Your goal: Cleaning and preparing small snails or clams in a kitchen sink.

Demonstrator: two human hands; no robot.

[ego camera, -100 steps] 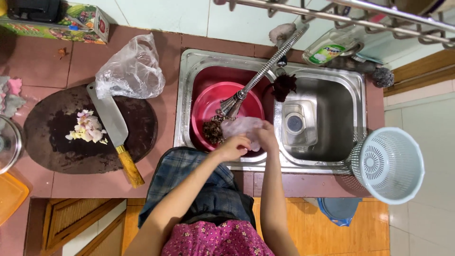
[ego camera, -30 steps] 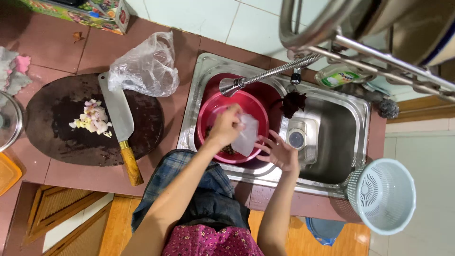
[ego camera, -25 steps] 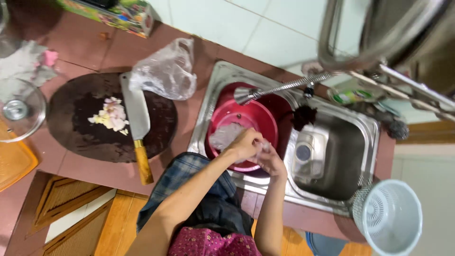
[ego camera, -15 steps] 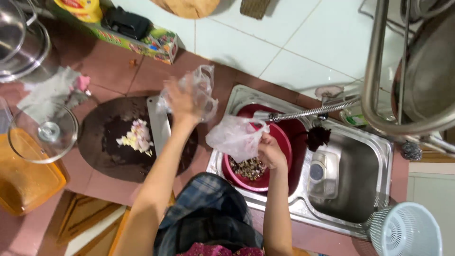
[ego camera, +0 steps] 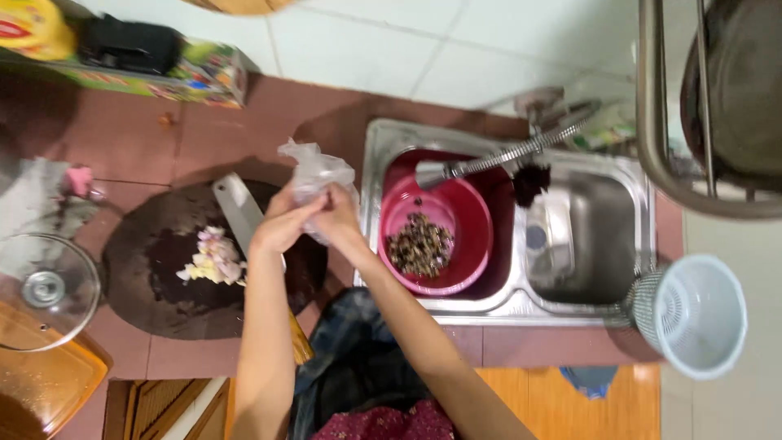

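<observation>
Since half a second ago the two hands have come together: the left hand (ego camera: 281, 224), which was out over the crumpled bag on the counter, and the right hand (ego camera: 338, 218), which held a second clear bag over the sink, now meet above the right edge of the dark round chopping board (ego camera: 163, 285). Both are closed on one bunch of clear plastic bag (ego camera: 314, 173), which rises crumpled just above the fingertips; whether this is one bag or two gathered together cannot be told from the blur.

To handle the thin film well, the grip seems best kept with the fingertips close to the bag's mouth, pulling the layers apart gently rather than tugging, since wet plastic clings and tears. It would help to keep the bag lifted off the board so it does not drag through the chopped pale pieces (ego camera: 213, 261) lying just below and to the left of the left hand.

The cleaver (ego camera: 240, 213) lies on the board directly under the left hand, its blade showing just beyond the knuckles, so the hands work right above steel. To the right of the right hand, near but apart, sits the red bowl (ego camera: 472, 212) in the sink (ego camera: 586, 301), with dark bits in its bottom. A glass lid (ego camera: 45, 289) lies well off to the left.
</observation>
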